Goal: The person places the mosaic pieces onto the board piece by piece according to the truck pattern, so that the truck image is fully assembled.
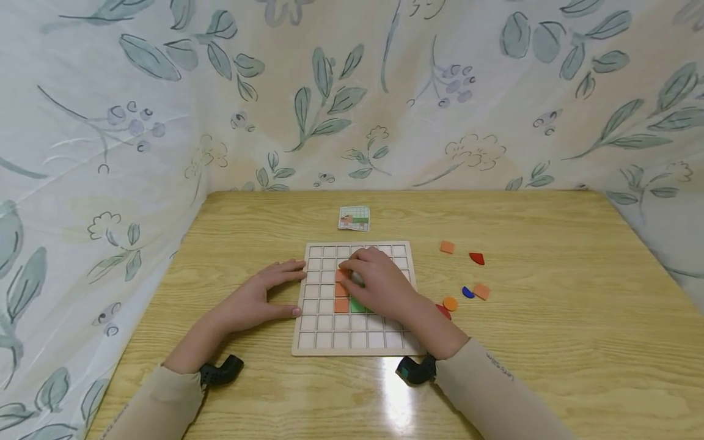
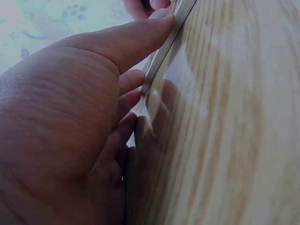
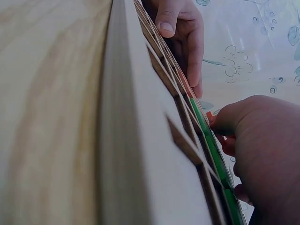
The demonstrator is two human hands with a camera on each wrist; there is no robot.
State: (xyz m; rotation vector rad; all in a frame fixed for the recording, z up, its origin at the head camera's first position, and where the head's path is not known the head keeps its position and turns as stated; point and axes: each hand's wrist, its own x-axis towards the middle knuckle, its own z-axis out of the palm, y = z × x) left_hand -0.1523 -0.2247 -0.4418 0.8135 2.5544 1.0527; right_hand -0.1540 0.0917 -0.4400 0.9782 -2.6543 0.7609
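Note:
A wooden grid board (image 1: pixel 341 340) lies on the table, with orange square tiles (image 1: pixel 341 305) and a green tile (image 1: pixel 357 305) set in its cells. Over the middle of the board, my right hand (image 1: pixel 382 284) pinches an orange tile (image 3: pixel 210 116) between thumb and fingers, close above the grid. Its palm and wrist hide part of the board's right half. More green tiles (image 3: pixel 214 152) show in a row in the right wrist view. My left hand (image 1: pixel 255 298) rests at the board's left edge, thumb and fingers extended, fingertips touching the rim.
A small picture card (image 1: pixel 354 218) lies behind the board. To the right are loose orange squares (image 1: pixel 447 247), a red quarter-round piece (image 1: pixel 476 258), a blue half-round (image 1: pixel 468 292), an orange disc (image 1: pixel 450 304) and a red piece (image 1: pixel 443 312). A floral cloth (image 1: pixel 341 91) hangs behind the table.

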